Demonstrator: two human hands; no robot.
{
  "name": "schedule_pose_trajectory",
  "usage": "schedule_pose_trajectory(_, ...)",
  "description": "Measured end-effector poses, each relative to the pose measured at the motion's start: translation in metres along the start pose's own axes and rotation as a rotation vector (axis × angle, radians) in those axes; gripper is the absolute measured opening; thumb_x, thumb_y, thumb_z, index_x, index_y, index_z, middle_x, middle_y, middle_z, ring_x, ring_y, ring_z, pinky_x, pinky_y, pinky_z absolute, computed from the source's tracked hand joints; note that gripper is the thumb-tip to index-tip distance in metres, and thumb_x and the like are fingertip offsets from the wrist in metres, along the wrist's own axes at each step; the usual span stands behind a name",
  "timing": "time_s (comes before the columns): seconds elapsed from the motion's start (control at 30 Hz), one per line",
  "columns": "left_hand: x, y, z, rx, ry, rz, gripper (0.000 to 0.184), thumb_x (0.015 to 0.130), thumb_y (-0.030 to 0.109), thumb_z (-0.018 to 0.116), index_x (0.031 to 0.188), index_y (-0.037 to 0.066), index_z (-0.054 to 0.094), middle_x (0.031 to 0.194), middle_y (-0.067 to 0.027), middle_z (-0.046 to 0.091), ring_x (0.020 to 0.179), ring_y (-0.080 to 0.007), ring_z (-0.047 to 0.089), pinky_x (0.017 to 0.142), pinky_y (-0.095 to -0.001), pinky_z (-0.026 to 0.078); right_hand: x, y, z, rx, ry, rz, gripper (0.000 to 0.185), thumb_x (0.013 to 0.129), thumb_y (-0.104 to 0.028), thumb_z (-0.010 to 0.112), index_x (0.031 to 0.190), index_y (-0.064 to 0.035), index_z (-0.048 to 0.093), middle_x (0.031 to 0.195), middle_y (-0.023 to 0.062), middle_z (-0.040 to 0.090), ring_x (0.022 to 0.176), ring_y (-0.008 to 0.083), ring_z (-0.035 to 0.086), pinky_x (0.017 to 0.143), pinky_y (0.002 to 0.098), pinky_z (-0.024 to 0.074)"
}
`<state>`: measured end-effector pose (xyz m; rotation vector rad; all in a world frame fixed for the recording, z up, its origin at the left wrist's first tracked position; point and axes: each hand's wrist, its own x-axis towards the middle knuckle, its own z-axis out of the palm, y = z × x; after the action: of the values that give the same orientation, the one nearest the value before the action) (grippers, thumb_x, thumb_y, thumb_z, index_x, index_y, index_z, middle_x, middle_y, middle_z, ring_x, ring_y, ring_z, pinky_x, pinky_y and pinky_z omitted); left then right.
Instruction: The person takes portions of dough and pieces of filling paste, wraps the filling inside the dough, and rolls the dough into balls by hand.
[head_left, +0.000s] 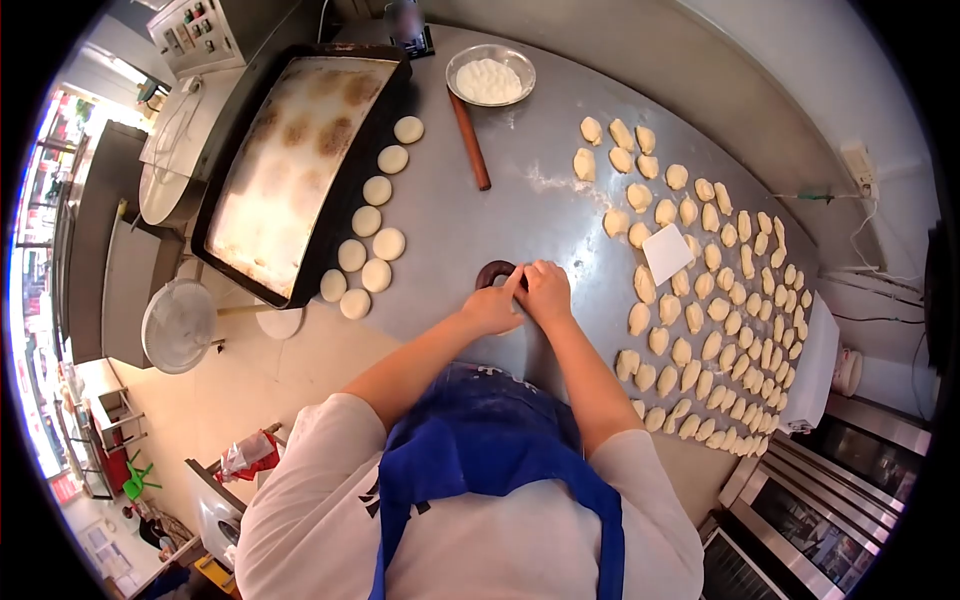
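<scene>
At the near edge of the steel table, a dark brown ring-shaped piece lies under my hands; its exact kind I cannot make out. My left hand is closed over its near side, with the thumb and fingers pointing toward the right hand. Bent fingers of my right hand meet the left fingertips at the ring's right side. Between them, the hands hide most of the ring. Farther up the table lies a wooden rolling pin, touched by neither hand. Many pale dough pieces stand in rows to the right.
A metal bowl of white flour stands at the back. On the left is a large rectangular griddle with a dark raised rim, and several flat round dough discs lie along it. A white scraper rests among the dough pieces.
</scene>
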<state>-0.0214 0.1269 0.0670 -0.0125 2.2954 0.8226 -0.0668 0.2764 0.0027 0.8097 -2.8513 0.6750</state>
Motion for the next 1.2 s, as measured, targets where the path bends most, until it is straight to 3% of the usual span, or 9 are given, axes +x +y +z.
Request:
schedule_pose_trajectory(0.13,-0.002,0.008,-0.007,0.197,-0.117,-0.049,0.099,0.079,0.030,0.064,0.158,0.019,0.006,0.109,-0.0196,0.068,0.094,-0.0328,0.069,0.083,-0.0436,0.055,0.013,-0.008,-0.031,-0.027,-0.182,-0.039,0.019,0.078,-0.022,0.069,0.071,-0.0053,0.066,0.077,0.0095,0.064,0.072,0.0295,0.062,0.061,0.0432,0.0498)
schedule_pose_trajectory(0.23,0.009,-0.001,-0.002,0.225,-0.125,-0.020,0.097,0.079,0.029,0.065,0.158,0.019,0.010,0.112,-0.0179,0.068,0.094,-0.0304,0.069,0.080,-0.0439,0.056,0.023,-0.014,-0.069,0.134,-0.681,0.254,0.020,0.083,-0.025,0.066,0.079,-0.0050,0.068,0.082,0.0075,0.069,0.068,0.0224,0.063,0.056,0.0366,0.0491)
schedule_pose_trajectory(0.37,-0.005,-0.006,-0.009,-0.275,-0.040,0.084,0.084,0.081,0.028,0.071,0.153,0.016,0.029,0.110,-0.0129,0.067,0.092,-0.0235,0.068,0.076,-0.0383,0.057,-0.006,0.005,-0.081,1.072,-0.502,0.821,0.035,0.095,-0.040,0.058,0.081,-0.0088,0.064,0.066,-0.0021,0.062,0.057,0.0072,0.053,0.048,0.0243,0.0375)
schedule_pose_trajectory(0.63,-0.046,-0.034,-0.003,-1.581,-0.138,0.028,0.033,0.092,0.019,0.069,0.119,0.005,0.055,0.106,-0.0071,0.064,0.097,-0.0193,0.064,0.084,-0.0321,0.057,-0.039,-0.027,-0.056,1.579,0.114,1.396,0.034,0.098,-0.042,0.055,0.087,-0.0103,0.057,0.068,0.0012,0.056,0.051,0.0106,0.047,0.045,0.0243,0.0359)
schedule_pose_trajectory(0.77,-0.057,-0.035,0.004,-1.761,-0.020,-0.072,0.030,0.096,0.020,0.064,0.119,0.003,0.054,0.108,-0.0082,0.064,0.098,-0.0198,0.064,0.087,-0.0327,0.056,-0.040,-0.030,-0.056,1.762,0.021,1.254,0.031,0.102,-0.039,0.050,0.086,-0.0129,0.056,0.067,-0.0006,0.053,0.051,0.0117,0.044,0.046,0.0244,0.0352)
schedule_pose_trajectory(0.87,-0.060,-0.031,0.002,-1.857,0.056,-0.104,0.032,0.099,0.022,0.059,0.122,0.001,0.053,0.110,-0.0098,0.064,0.100,-0.0205,0.064,0.089,-0.0334,0.056,-0.058,-0.005,-0.038,2.285,-0.112,0.807,0.030,0.102,-0.039,0.049,0.090,-0.0131,0.058,0.069,-0.0011,0.053,0.052,0.0121,0.044,0.048,0.0251,0.0370)
schedule_pose_trajectory(0.97,-0.067,-0.016,-0.002,-1.824,0.089,-0.054,0.033,0.101,0.020,0.056,0.125,-0.002,0.050,0.112,-0.0132,0.063,0.104,-0.0232,0.064,0.089,-0.0350,0.055,-0.051,-0.011,-0.044,2.370,-0.093,0.833,0.037,0.103,-0.044,0.045,0.093,-0.0122,0.061,0.069,0.0000,0.053,0.054,0.0126,0.044,0.050,0.0264,0.0373)
schedule_pose_trajectory(1.07,-0.075,-0.008,-0.005,-1.743,0.060,-0.003,0.034,0.102,0.020,0.054,0.126,-0.004,0.050,0.114,-0.0153,0.062,0.105,-0.0247,0.064,0.089,-0.0362,0.055,-0.013,-0.070,-0.098,1.960,0.170,1.287,0.046,0.104,-0.048,0.040,0.091,-0.0106,0.063,0.065,0.0007,0.052,0.054,0.0130,0.043,0.050,0.0272,0.0345)
schedule_pose_trajectory(1.2,-0.083,0.002,-0.015,-1.851,-0.078,-0.036,0.034,0.102,0.020,0.054,0.127,-0.004,0.050,0.116,-0.0145,0.062,0.103,-0.0246,0.065,0.088,-0.0361,0.055,-0.035,-0.047,-0.092,2.304,-0.064,0.796,0.047,0.105,-0.048,0.036,0.100,-0.0096,0.063,0.071,0.0018,0.055,0.057,0.0138,0.045,0.054,0.0273,0.0382)
